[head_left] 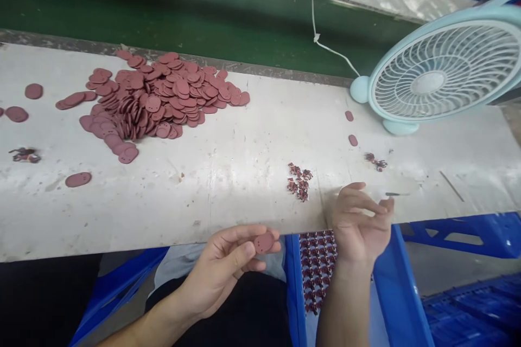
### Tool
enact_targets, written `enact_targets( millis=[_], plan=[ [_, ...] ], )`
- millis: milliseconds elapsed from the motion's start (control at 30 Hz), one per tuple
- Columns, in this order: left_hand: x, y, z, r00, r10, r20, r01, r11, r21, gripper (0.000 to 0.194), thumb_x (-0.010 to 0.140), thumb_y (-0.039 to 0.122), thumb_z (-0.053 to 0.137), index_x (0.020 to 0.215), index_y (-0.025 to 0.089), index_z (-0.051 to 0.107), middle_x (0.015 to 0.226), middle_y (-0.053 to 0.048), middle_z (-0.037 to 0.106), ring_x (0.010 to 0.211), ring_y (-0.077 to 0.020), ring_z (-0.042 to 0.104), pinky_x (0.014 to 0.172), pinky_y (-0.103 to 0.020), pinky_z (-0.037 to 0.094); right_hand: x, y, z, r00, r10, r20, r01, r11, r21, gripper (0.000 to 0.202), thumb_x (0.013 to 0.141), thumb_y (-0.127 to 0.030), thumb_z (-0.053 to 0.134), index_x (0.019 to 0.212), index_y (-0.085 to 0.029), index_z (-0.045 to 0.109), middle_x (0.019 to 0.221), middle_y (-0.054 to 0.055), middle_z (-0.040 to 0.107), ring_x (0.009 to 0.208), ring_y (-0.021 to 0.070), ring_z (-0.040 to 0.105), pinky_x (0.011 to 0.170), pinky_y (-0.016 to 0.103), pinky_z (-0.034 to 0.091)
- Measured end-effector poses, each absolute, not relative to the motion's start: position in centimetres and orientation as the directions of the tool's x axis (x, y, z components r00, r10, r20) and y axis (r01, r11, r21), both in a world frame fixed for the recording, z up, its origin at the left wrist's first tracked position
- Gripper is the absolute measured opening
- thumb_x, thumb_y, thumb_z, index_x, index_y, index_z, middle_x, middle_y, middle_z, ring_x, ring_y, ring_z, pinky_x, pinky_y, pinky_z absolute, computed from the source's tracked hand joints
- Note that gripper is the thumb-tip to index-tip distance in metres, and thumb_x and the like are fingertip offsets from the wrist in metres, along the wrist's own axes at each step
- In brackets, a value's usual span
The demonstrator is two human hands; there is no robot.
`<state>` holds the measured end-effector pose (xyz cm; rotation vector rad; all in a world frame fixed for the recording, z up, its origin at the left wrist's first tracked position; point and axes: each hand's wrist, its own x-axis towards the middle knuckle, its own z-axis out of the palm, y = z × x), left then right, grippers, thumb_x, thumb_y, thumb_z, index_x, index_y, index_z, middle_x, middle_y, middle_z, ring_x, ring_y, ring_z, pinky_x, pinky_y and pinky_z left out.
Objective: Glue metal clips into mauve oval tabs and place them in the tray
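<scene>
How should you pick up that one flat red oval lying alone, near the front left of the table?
Probably by its thin rim. The lone oval disc lies flat on the white table, so come from above, fingers on opposite long edges, or slide it to the near table edge first.

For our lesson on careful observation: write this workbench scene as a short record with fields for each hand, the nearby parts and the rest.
left hand: holds one reddish oval disc between thumb and fingers
right hand: fingers spread, holds nothing visible
near right hand: small cluster of dark red parts
pile of discs: back left on the white bench
fan: right, pale blue
</scene>
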<state>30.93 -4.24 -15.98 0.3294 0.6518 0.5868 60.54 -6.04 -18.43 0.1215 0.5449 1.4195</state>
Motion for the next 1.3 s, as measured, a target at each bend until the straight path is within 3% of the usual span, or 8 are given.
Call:
enact_targets(
  millis=[100, 200, 300, 433, 667, 900, 1067, 1300],
  plan=[
    [30.4, -4.1, -16.2, 0.611, 0.603, -0.513, -0.400, 0.795, 0.456, 0.021, 0.093, 0.023, 0.066, 0.112, 0.023, 0.076, 0.125, -0.010, 0.074, 0.111, -0.0219, 0.072, 0.077, -0.016, 0.059, 58.4, -6.4, -16.6, 0.279, 0.927, -0.250, -0.860, 0.126, -0.494, 0.026, 0.082, -0.032, 0.076, 0.103, -0.019, 0.067, 0.063, -0.006, 0.054, 0.045, 0.0063, 0.053, 0.026, 0.010, 0.039],
    [30.1, -3.9, -16.3, 0.591, 0.594, -0.546, -0.388, 0.803, 0.452, 0.022, 0.092, 0.024, 0.067, 0.112, 0.022, 0.076, 0.126, -0.011, 0.074, 0.111, -0.0220, 0.072, 0.075, -0.016, 0.059, 56.3, -5.2, -15.1, 0.519, 0.853, -0.051, -0.109, 0.007, -0.994, 0.013, 0.090, -0.024, 0.068, 0.101, -0.021, 0.073, 0.078, 0.000, 0.065, 0.059, 0.0089, 0.060, 0.043, 0.015, 0.051],
    [30.1, -3.7, -16.1, 0.588, 0.587, -0.557, -0.379, 0.808, 0.451, 0.022, 0.092, 0.024, 0.068, 0.112, 0.022, 0.076, 0.125, -0.011, 0.074, 0.110, -0.0218, 0.072, 0.074, -0.016, 0.059, 56.1, -2.7, -14.7, 0.298, 0.941, 0.161, 0.720, -0.111, -0.685, 0.031, 0.093, -0.013, 0.057, 0.119, -0.022, 0.070, 0.120, 0.010, 0.067, 0.106, 0.0230, 0.065, 0.090, 0.037, 0.058],
    [29.9, -3.7, -15.9, 0.588, 0.586, -0.557, -0.389, 0.809, 0.441, 0.021, 0.091, 0.024, 0.069, 0.111, 0.021, 0.076, 0.124, -0.011, 0.074, 0.108, -0.0216, 0.073, 0.073, -0.016, 0.059, 57.4, -0.2, -15.1, -0.002, 0.999, 0.047, 0.955, 0.016, -0.296, 0.035, 0.095, -0.010, 0.045, 0.120, -0.018, 0.067, 0.125, 0.012, 0.067, 0.117, 0.0291, 0.061, 0.106, 0.049, 0.048],
    [29.5, -3.6, -16.0, 0.577, 0.604, -0.550, -0.412, 0.797, 0.442, 0.021, 0.091, 0.024, 0.070, 0.110, 0.020, 0.076, 0.123, -0.011, 0.075, 0.107, -0.0204, 0.073, 0.073, -0.016, 0.059, 58.3, -1.7, -13.3, 0.096, 0.995, 0.006, 0.941, -0.089, -0.328, 0.017, 0.087, -0.021, 0.063, 0.103, -0.019, 0.065, 0.088, 0.005, 0.069, 0.076, 0.0230, 0.066, 0.066, 0.036, 0.053],
    [30.0, -3.3, -15.8, 0.557, 0.681, -0.475, -0.431, 0.726, 0.536, 0.019, 0.088, 0.024, 0.073, 0.106, 0.022, 0.077, 0.118, -0.009, 0.077, 0.103, -0.0200, 0.074, 0.074, -0.017, 0.057, 51.7, -7.9, -11.4, 0.165, 0.983, 0.074, 0.243, 0.032, -0.970, 0.024, 0.089, -0.009, 0.066, 0.102, -0.028, 0.070, 0.093, 0.002, 0.066, 0.086, 0.0184, 0.064, 0.071, 0.031, 0.055],
    [30.2, -3.5, -16.1, 0.546, 0.715, -0.437, -0.407, 0.682, 0.607, 0.021, 0.086, 0.023, 0.075, 0.107, 0.023, 0.075, 0.117, -0.008, 0.077, 0.102, -0.0178, 0.073, 0.079, -0.020, 0.058, 47.9, -9.0, -12.3, 0.074, 0.982, -0.174, -0.101, -0.166, -0.981, 0.024, 0.090, -0.012, 0.068, 0.105, -0.031, 0.073, 0.098, 0.002, 0.070, 0.090, 0.0169, 0.068, 0.077, 0.028, 0.058],
    [30.4, -4.0, -16.0, 0.590, 0.695, -0.410, -0.394, 0.692, 0.605, 0.016, 0.084, 0.018, 0.077, 0.100, 0.021, 0.075, 0.116, -0.007, 0.077, 0.098, -0.0173, 0.074, 0.081, -0.024, 0.058, 47.8, -8.9, -12.2, 0.132, 0.972, -0.195, -0.014, -0.195, -0.981, 0.022, 0.090, -0.017, 0.069, 0.106, -0.031, 0.075, 0.095, 0.003, 0.075, 0.079, 0.0173, 0.071, 0.070, 0.029, 0.061]
  ],
)
